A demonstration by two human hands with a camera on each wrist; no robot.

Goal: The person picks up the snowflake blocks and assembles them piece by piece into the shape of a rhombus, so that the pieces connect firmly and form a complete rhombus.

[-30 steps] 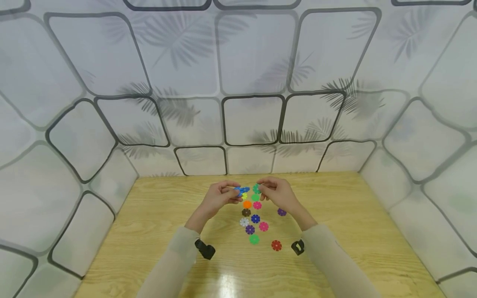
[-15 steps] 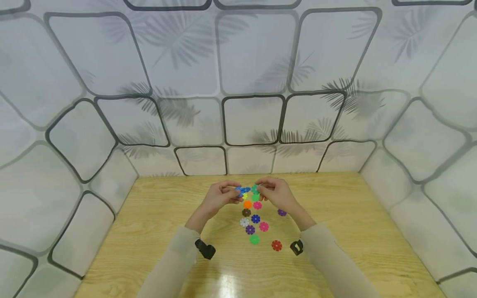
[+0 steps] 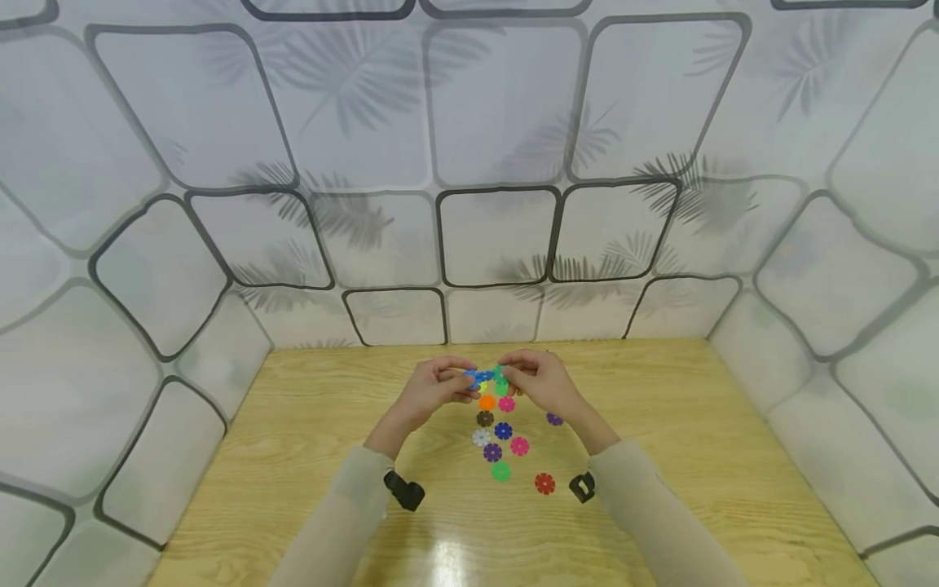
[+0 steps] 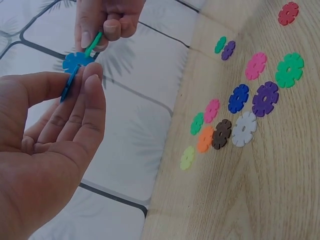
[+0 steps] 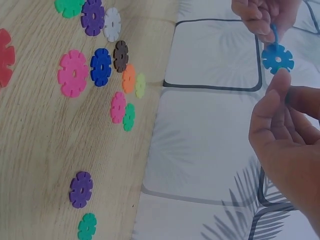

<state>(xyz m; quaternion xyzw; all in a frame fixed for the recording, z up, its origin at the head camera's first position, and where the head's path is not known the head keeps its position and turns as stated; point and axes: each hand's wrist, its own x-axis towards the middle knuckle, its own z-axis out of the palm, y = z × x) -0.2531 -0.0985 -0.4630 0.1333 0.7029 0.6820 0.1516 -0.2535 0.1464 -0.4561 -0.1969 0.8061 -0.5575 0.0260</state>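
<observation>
My left hand (image 3: pixel 433 383) pinches a blue notched plastic disc, seen edge-on in the left wrist view (image 4: pixel 69 86). A second blue disc (image 5: pixel 270 60) is slotted onto it at an angle and faces the right wrist camera. My right hand (image 3: pixel 544 381) pinches a green notched disc (image 4: pixel 93 44) between thumb and fingers. The green disc's edge meets the rim of the second blue disc in the left wrist view; in the right wrist view my fingers mostly hide it. Both hands are raised above the far part of the table, fingertips close together.
Loose notched discs lie flat on the wooden table (image 3: pixel 293 489): red (image 3: pixel 544 483), white (image 3: pixel 480 438), brown (image 3: pixel 485 418), orange (image 3: pixel 487 403), yellow (image 4: pixel 187 158), dark blue (image 4: pixel 238 98), plus several pink, purple and green ones. Patterned cloth walls (image 3: pixel 499 236) stand behind and at both sides.
My right hand has moved slightly left, bringing the green disc from a small gap up against the blue discs. My left hand has stayed almost still.
</observation>
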